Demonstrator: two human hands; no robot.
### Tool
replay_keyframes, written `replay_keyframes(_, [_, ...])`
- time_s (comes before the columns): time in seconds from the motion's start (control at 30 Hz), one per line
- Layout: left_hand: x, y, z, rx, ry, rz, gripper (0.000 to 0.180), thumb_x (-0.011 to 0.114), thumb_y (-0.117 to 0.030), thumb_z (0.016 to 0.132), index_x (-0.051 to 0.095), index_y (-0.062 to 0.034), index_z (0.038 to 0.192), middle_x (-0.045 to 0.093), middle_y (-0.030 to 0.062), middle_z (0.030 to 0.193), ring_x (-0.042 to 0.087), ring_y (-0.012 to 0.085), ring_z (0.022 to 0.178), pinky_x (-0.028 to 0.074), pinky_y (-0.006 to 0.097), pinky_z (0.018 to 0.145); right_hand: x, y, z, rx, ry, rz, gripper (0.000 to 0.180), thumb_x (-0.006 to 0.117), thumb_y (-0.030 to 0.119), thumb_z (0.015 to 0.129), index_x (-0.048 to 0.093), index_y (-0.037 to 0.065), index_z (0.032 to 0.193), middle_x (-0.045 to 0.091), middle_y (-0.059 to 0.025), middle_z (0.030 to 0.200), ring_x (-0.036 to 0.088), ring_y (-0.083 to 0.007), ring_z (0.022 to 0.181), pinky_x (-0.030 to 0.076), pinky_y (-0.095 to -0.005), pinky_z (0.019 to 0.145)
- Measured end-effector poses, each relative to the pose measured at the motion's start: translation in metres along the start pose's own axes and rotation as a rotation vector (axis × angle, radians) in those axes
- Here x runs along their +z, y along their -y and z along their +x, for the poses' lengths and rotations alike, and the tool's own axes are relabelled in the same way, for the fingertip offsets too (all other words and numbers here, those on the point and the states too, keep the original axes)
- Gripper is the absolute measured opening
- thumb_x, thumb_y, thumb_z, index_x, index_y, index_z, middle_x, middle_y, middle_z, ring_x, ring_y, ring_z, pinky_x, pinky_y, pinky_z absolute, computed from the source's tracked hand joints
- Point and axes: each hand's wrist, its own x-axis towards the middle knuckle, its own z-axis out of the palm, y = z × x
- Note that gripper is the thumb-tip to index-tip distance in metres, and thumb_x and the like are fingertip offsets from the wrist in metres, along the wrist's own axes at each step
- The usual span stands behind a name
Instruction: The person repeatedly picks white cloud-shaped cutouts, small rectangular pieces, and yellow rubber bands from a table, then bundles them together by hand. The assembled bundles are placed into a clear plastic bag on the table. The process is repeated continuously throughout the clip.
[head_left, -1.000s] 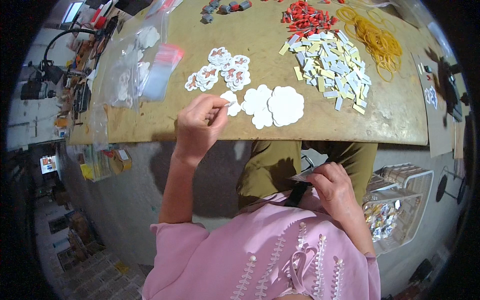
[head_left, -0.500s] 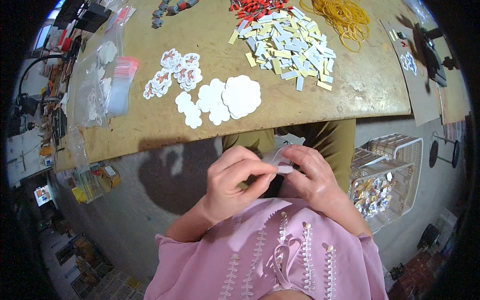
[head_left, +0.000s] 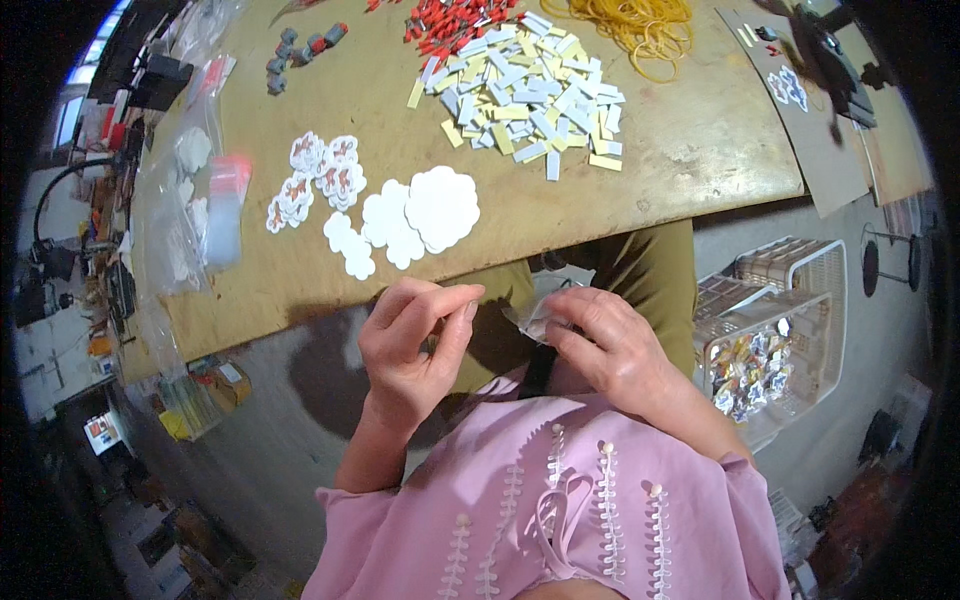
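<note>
Clear plastic bag point(head_left: 538, 318) is pinched in the fingers of the person's right hand point(head_left: 605, 340), held above the lap near the table's front edge; those fingers cover part of it, and its contents are too hidden to make out. Beside it, the left hand point(head_left: 415, 340) is half curled, thumb and forefinger tips close together; nothing shows between them, though I cannot tell whether they touch. Just past that hand, white scalloped cutouts point(head_left: 442, 208) lie in overlapping piles, standing between it and some printed animal cutouts point(head_left: 315, 175). Over to the left are flat bags with a red edge point(head_left: 226, 215) and a larger plastic sack point(head_left: 180, 215) with white pieces inside. Farther back I see small grey-and-red parts point(head_left: 290, 60), a heap of red-ended pieces point(head_left: 455, 25), a broad scatter of pale blue and yellow strips point(head_left: 530, 95) and a tangle of yellow rubber bands point(head_left: 645, 30). All of it rests on a worn tan tabletop point(head_left: 700, 150), its surface scuffed and stained. At the right, a grey board point(head_left: 840, 165) juts beyond the front edge. Below stand white plastic baskets point(head_left: 830, 345), one with colourful pieces point(head_left: 755, 375), on a grey floor point(head_left: 320, 435), and a cardboard box point(head_left: 228, 385) sits under the left corner.
</note>
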Motion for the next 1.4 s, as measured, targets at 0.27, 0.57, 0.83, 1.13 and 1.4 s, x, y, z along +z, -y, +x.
replay_keyframes(0.27, [0.027, 0.009, 0.069, 0.182, 0.079, 0.238, 0.019, 0.083, -0.005, 0.085, 0.074, -0.0069, 0.103, 0.069, 0.0094, 0.096, 0.068, 0.0314, 0.09, 0.055, 0.042, 0.079, 0.002, -0.009, -0.019, 0.046, 0.046, -0.035, 0.029, 0.068, 0.013, 0.081, 0.07, 0.003, 0.108, 0.066, -0.0114, 0.112, 0.065, -0.0296, 0.109, 0.054, -0.0417, 0.094])
replay_keyframes(0.57, [0.055, 0.011, 0.112, 0.031, 0.172, 0.401, 0.016, 0.079, -0.017, 0.094, 0.069, -0.0072, 0.1, 0.066, 0.0108, 0.099, 0.068, 0.0327, 0.097, 0.055, 0.043, 0.081, -0.002, -0.016, -0.034, 0.119, 0.019, -0.007, 0.029, 0.068, 0.013, 0.081, 0.069, 0.003, 0.108, 0.065, -0.0117, 0.112, 0.064, -0.0305, 0.108, 0.052, -0.0423, 0.095])
replay_keyframes(0.83, [0.038, -0.004, 0.104, 0.004, 0.19, 0.249, 0.008, 0.077, -0.009, 0.092, 0.072, -0.0071, 0.098, 0.072, 0.0089, 0.092, 0.072, 0.0269, 0.081, 0.056, 0.041, 0.073, -0.004, -0.022, -0.033, 0.125, -0.035, 0.006, 0.026, 0.068, 0.012, 0.082, 0.068, 0.001, 0.105, 0.065, -0.0151, 0.118, 0.065, -0.0328, 0.112, 0.054, -0.0439, 0.096])
replay_keyframes(1.13, [0.042, -0.027, 0.034, 0.18, 0.385, 0.104, 0.02, 0.082, -0.006, 0.085, 0.074, -0.0085, 0.103, 0.07, 0.0083, 0.093, 0.07, 0.0308, 0.086, 0.057, 0.042, 0.073, -0.008, -0.011, -0.008, 0.075, -0.148, 0.004, 0.025, 0.069, 0.011, 0.082, 0.068, -0.003, 0.102, 0.065, -0.0204, 0.125, 0.067, -0.0378, 0.119, 0.056, -0.0477, 0.1])
replay_keyframes(1.4, [-0.006, -0.002, 0.042, 0.152, 0.202, 0.117, 0.021, 0.078, 0.003, 0.086, 0.073, -0.0062, 0.104, 0.07, 0.0083, 0.086, 0.069, 0.0249, 0.077, 0.052, 0.037, 0.066, -0.013, -0.007, -0.004, 0.091, -0.026, -0.026, 0.027, 0.069, 0.011, 0.082, 0.069, -0.001, 0.106, 0.064, -0.0181, 0.125, 0.065, -0.0378, 0.12, 0.054, -0.0483, 0.103])
